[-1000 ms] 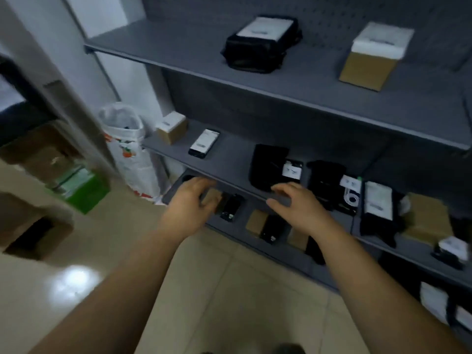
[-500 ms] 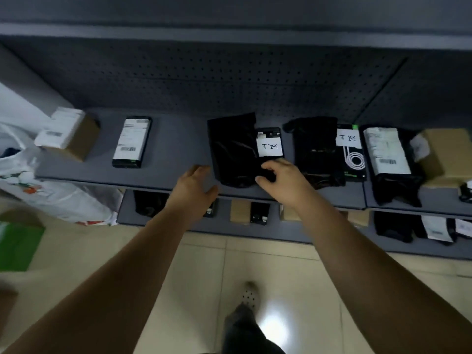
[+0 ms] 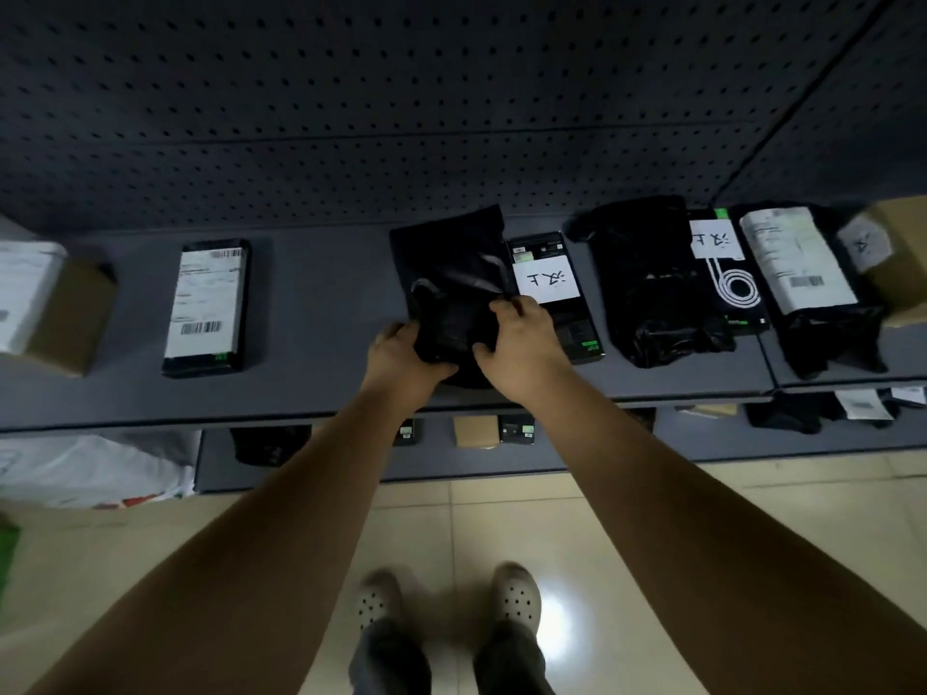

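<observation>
A black plastic bag [image 3: 451,273] lies on the grey shelf [image 3: 321,293], in the middle of the view. My left hand [image 3: 401,356] grips its near left corner. My right hand [image 3: 521,343] grips its near right side, fingers curled into the crumpled plastic. The bag's near end is bunched up between both hands. Right beside it lies a black box with a white handwritten label [image 3: 552,288], partly under my right hand.
On the same shelf: a black parcel with a shipping label [image 3: 205,306], a brown carton [image 3: 60,308] at the left, another black bag [image 3: 652,288], a cable box [image 3: 727,273], a labelled black parcel [image 3: 802,273]. A lower shelf [image 3: 602,443] holds small boxes. My feet [image 3: 446,599] stand on tile.
I have stepped closer to the shelf and the view has dropped onto it. Both hands went from hovering open near the black bag to gripping its near end.
</observation>
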Demonstrator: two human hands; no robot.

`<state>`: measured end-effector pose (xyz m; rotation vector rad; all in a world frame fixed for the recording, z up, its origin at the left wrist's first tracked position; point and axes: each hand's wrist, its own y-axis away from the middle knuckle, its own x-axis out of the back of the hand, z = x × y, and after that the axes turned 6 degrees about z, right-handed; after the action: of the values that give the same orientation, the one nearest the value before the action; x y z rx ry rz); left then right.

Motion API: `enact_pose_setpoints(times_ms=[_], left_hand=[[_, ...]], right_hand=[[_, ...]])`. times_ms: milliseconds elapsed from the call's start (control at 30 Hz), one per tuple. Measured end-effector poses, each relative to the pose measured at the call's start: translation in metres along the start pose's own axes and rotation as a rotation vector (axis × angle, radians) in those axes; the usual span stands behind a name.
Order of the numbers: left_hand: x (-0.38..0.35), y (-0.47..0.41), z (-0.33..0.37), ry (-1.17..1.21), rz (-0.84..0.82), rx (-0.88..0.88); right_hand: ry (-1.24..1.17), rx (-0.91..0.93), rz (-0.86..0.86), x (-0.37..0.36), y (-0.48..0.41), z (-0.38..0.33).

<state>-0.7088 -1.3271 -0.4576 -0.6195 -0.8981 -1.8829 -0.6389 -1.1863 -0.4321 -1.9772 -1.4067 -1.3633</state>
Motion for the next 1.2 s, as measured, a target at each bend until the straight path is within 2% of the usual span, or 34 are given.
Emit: enact_pose_setpoints(times_ms=[100, 200, 300, 367, 467, 567, 667, 767, 833, 967, 1100, 1200], left_hand=[[0.018, 0.005, -0.017, -0.037, 0.045, -0.04], [0.044, 0.0, -0.025, 0.194, -0.048, -0.083], [0.057, 0.0, -0.017, 0.376, -0.123, -0.159], [0.054, 0.004, -0.012, 0.417, -0.149, -0.228], [0.04, 0.007, -0.014, 0.427, -0.156, -0.23], [0.029, 0.01, -0.019, 0.417, -0.112, -0.17], [0.026, 0.012, -0.017, 0.374, -0.035, -0.203], [0.027, 0.011, -0.018, 0.221, 0.084, -0.266], [0.029, 0.01, -0.012, 0.128, 0.068, -0.276], [0.022, 0.007, 0.005, -0.044, -0.055, -0.268], [0.022, 0.002, 0.013, 0.101, 0.053, -0.235], [0.031, -0.011, 0.014, 0.178, 0.074, -0.043]], right_hand=[[-0.234, -0.102, 0.035, -0.012, 0.004, -0.015], [-0.595, -0.289, 0.017, -0.018, 0.0, -0.028], [-0.928, -0.429, -0.107, -0.017, -0.007, -0.032], [-0.916, -0.462, -0.165, -0.012, -0.008, -0.032], [-0.815, -0.484, -0.05, -0.004, -0.007, -0.027], [-0.86, -0.344, 0.023, 0.002, -0.003, -0.029], [-0.816, -0.264, -0.03, -0.001, -0.008, -0.038], [-1.012, -0.343, -0.044, -0.003, -0.018, -0.041], [-1.049, -0.462, -0.027, -0.004, -0.02, -0.034], [-0.659, -0.53, 0.108, 0.0, -0.018, -0.006], [-0.493, -0.481, 0.077, 0.014, -0.015, 0.008], [-0.427, -0.398, 0.014, 0.018, -0.023, 0.007]])
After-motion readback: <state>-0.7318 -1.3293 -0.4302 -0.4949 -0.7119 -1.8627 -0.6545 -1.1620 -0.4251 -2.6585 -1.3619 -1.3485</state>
